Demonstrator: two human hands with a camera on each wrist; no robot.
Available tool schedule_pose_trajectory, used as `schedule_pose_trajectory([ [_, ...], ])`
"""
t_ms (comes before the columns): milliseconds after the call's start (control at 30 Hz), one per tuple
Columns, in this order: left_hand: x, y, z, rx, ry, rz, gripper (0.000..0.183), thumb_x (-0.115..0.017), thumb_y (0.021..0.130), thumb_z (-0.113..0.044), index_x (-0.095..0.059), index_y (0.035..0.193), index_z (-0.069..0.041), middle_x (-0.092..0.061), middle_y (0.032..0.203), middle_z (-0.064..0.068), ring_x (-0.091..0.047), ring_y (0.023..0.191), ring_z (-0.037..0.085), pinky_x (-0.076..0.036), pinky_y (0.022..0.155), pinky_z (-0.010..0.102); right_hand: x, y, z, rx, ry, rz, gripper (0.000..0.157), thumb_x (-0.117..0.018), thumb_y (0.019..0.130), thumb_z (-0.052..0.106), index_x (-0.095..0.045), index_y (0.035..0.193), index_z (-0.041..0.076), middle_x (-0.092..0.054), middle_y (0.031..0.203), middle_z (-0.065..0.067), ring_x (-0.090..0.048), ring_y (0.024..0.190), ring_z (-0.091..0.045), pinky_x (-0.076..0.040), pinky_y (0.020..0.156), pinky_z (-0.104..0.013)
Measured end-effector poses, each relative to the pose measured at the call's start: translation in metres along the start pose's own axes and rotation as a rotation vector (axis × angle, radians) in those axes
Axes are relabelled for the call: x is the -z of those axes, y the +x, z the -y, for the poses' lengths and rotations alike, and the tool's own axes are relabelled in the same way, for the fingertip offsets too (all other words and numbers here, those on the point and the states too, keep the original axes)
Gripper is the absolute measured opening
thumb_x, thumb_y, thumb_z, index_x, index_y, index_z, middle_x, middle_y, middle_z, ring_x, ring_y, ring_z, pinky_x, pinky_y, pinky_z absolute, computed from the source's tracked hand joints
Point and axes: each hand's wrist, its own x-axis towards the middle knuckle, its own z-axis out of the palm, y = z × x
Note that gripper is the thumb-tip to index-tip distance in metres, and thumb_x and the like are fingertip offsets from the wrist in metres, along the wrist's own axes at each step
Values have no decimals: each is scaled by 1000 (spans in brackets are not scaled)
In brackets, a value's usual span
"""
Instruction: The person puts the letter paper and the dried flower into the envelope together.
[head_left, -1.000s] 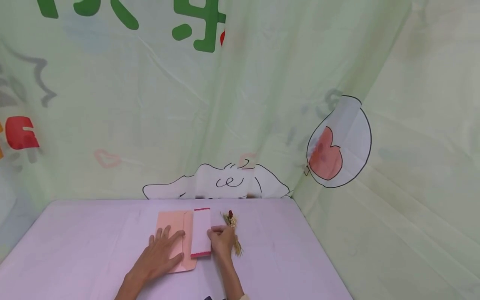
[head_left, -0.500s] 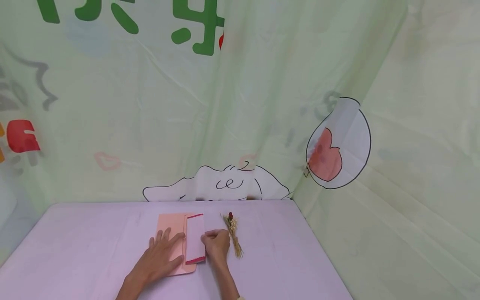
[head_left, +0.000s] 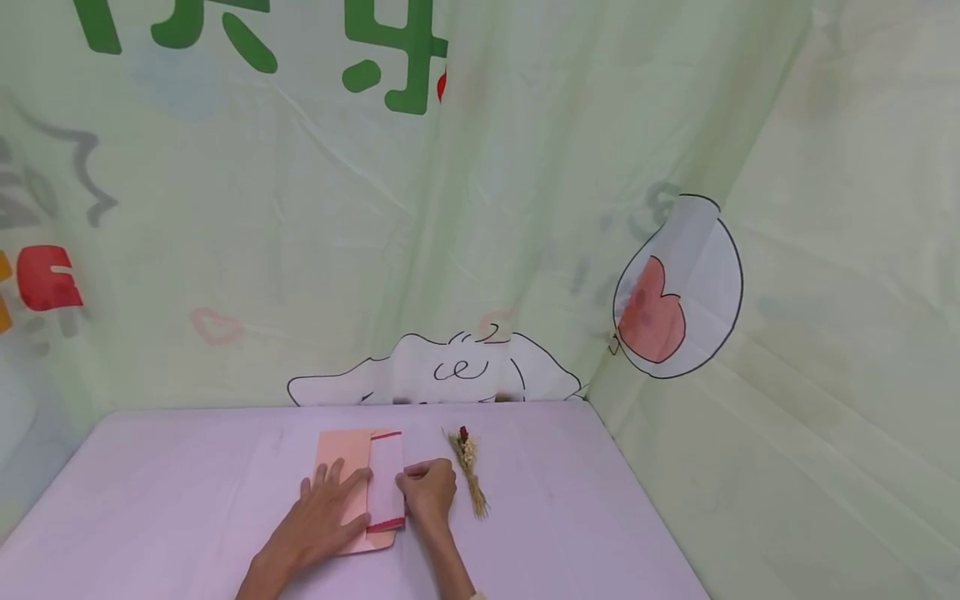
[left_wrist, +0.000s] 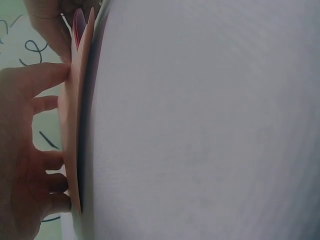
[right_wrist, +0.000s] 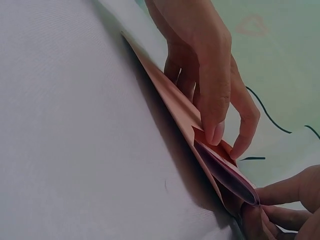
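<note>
In the head view, one folded pale-pink paper card with red-trimmed ends [head_left: 386, 483] sits partly inside one flat salmon paper envelope [head_left: 345, 446], both long axes running away from the person on the lilac bench [head_left: 187, 483]. The left hand [head_left: 322, 517] rests on the envelope, fingers spread wide; the right hand [head_left: 431, 492] pinches the card's right edge, near one dried-flower bunch [head_left: 470, 471]. The left wrist view shows the envelope edge-on. In the right wrist view, the card's rounded fold points out of the envelope's mouth.
</note>
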Motion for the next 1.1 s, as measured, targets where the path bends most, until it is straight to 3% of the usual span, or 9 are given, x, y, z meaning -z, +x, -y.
schedule_pose_trajectory([
  [600,1,-1,-1,-9,-32,-27,62,-72,99,-45,-60,153,-18,-46,164,35,-39,153,66,-30,121,83,-6,-2,2,22,19,50,4,-84,91,3,-81,88,1,-69,67,-3,-59,49,-10,-50,46,-21],
  [1100,4,-2,0,-2,-31,12,64,-67,101,-52,-56,156,-21,-43,167,35,-38,154,66,-30,120,84,-15,-7,2,68,23,40,4,-83,90,0,-81,87,2,-67,68,-2,-59,50,-8,-49,45,-20],
])
